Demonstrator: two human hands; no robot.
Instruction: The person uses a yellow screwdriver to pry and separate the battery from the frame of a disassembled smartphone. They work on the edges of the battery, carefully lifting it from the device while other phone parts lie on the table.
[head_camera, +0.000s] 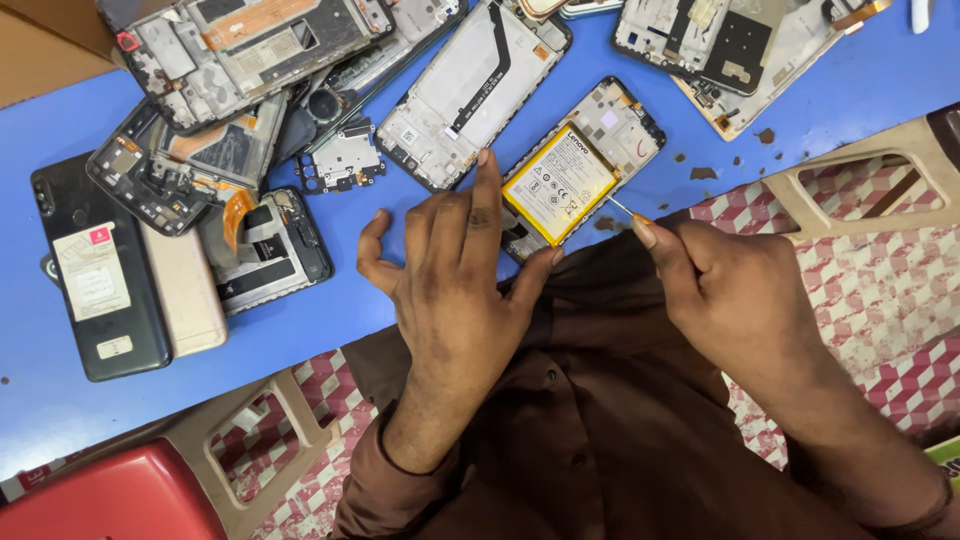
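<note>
Opened phone (585, 170) lying back-up on blue worktop (330, 300), yellow battery (560, 182) exposed. Left hand (455, 290) pressing down with fingers (487, 195) spread flat, steadying it. Right hand (735, 300) pinching thin metal tool (622, 208), angling toward battery edge for prying. Stripped phone frames (240, 90) piling nearby.

Blue table (350, 310) with chipped brown spots at 2 o'clock, opened phone with yellow battery (575, 175) at centre, stripped phone frames (240, 60) heaped at 10 to 12 o'clock, black phone (100, 270) and gold back cover (185, 290) at 9 o'clock
</note>
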